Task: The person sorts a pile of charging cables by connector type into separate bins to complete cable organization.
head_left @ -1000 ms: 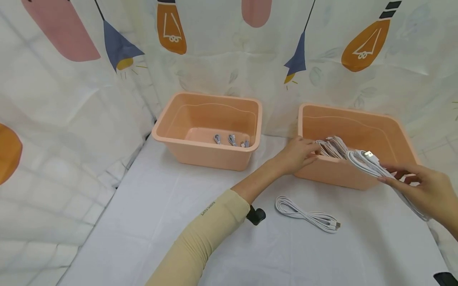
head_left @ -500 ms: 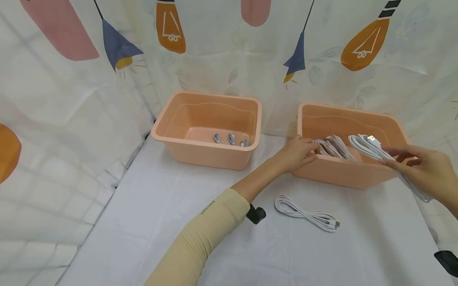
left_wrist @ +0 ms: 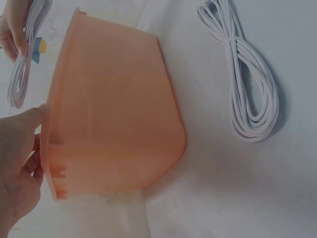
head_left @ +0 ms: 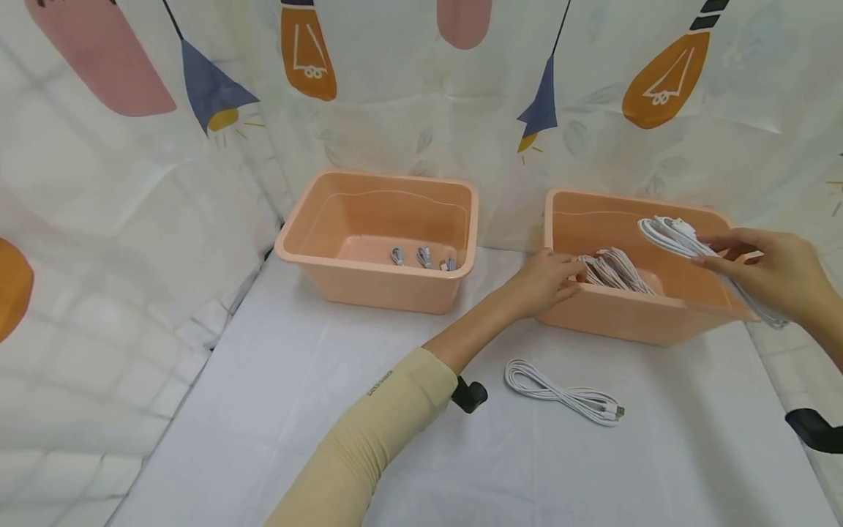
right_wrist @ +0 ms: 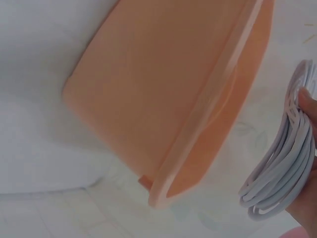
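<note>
My left hand (head_left: 543, 282) grips the left front rim of the right-hand peach plastic bin (head_left: 632, 316); in the left wrist view the thumb and fingers (left_wrist: 33, 163) lie on either side of the rim. Above this bin's right end, my right hand (head_left: 784, 272) holds a coiled white USB cable (head_left: 673, 236) between thumb and fingers, its looped tail hanging past the rim. The right wrist view has the cable bundle (right_wrist: 282, 168) close up. Several white cables (head_left: 619, 271) lie bundled inside the bin. Another coiled white cable (head_left: 563, 395) rests on the table before it.
A second peach bin (head_left: 369, 284) stands to the left, with several small grey-white cable bundles (head_left: 424, 256) on its floor. A white cloth covers the table (head_left: 461, 468). A printed curtain (head_left: 421, 124) hangs close behind both bins.
My right hand has lifted the coiled cable up and back, from in front of the right-hand bin's rim to above its opening. My left hand has stayed on the rim.
</note>
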Available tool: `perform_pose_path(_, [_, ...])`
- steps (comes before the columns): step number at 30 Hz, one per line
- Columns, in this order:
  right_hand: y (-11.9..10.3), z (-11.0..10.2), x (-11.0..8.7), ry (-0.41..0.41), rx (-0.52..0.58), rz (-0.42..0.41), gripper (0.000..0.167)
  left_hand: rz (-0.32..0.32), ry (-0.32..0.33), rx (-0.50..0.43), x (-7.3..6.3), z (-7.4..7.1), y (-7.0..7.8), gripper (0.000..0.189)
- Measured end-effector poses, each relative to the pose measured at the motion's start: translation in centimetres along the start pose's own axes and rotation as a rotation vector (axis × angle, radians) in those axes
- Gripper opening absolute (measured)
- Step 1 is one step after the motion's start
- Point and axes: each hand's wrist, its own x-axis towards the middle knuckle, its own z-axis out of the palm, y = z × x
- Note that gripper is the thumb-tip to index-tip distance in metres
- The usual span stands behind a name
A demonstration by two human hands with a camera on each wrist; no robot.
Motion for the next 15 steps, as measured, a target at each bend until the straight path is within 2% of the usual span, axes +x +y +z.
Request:
perform_pose_path(11, [0.5,-0.6,3.3,0.005,-0.031,0.029,0.041,-0.015,-0.005,-0.019,0.0,0.1,0.0,0.018])
perform_pose_path(15, [0.5,-0.7,4.0,-0.02,-0.03,0.074,0.043,-0.015,-0.006,-0.015,0.0,0.1,0.0,0.019])
